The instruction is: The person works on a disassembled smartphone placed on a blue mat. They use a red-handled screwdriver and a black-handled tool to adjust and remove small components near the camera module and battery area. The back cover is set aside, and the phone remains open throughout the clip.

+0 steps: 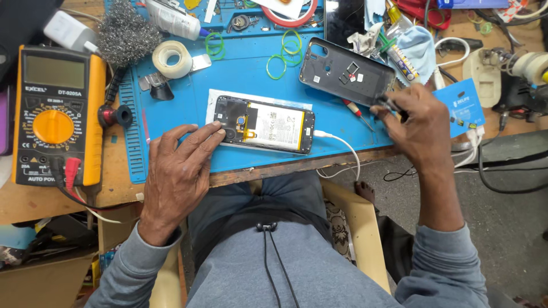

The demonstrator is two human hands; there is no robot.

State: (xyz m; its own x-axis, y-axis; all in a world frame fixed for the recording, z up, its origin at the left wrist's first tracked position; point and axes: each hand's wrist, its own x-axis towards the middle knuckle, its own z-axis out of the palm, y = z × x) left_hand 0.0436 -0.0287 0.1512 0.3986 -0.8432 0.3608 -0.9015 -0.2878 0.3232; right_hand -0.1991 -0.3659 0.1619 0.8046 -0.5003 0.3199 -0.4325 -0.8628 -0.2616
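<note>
Opened phone [264, 124]: laid flat and face down on the blue mat [251, 74] near the front edge of the bench [34, 197], its back removed, so that the battery and the dark board at the camera end are exposed.
Left hand [180, 165]: spread open and pressed palm down, the fingertips [217, 130] resting on the phone's camera end; nothing is gripped, the phone is only steadied.
Right hand [416, 122]: closed around a small dark tool [387, 104] that is pinched between thumb and fingers, held just beside the back cover [345, 71].
Back cover: a thin grey shell lying inside up on the mat, apart from the phone.
White cable [342, 145]: plugged into the phone's far end and trailed over the bench edge.
Handling, as judged: the phone is taken to be light and stiff but fragile, with bare parts and a glass face underneath; sliding on the mat seems likely if it is pushed sideways.
Where to hold: the long side rails of the frame are judged safest; the battery, the board and the cable end are better left untouched.
Nearby: a yellow multimeter [57, 114] at the left, a roll of white tape [173, 59], green rubber bands [277, 65], a red-handled screwdriver [357, 112].
</note>
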